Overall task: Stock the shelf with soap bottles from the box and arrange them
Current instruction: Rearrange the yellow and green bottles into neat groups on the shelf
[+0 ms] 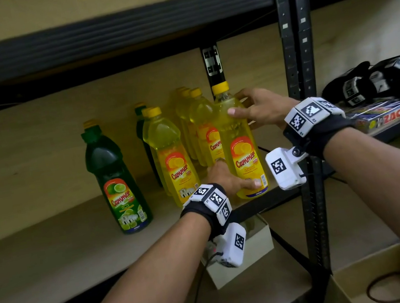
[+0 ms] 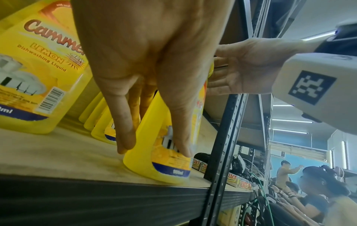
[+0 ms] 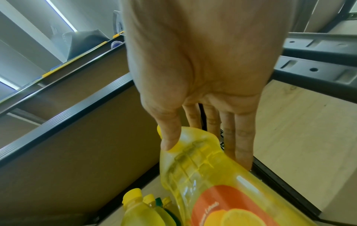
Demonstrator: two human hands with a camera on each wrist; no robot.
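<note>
Lemon dishwashing liquid bottle point(image 1: 241, 144) upright at front right corner of shelf board point(image 1: 52, 257), front of yellow row. Left hand point(image 1: 227, 177) grips its base — thumb on label, fingers round far side. Right hand point(image 1: 263, 108) clasps its shoulder, thumb in front. Green lime bottle point(image 1: 116, 182) stands apart, further left.

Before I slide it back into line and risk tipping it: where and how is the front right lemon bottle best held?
Take the front right lemon bottle at two heights, since it stands tall and narrow at the shelf's edge. The right hand comes from the right and pinches the tapered shoulder; the left hand steadies the wide base from the front-left.
</note>
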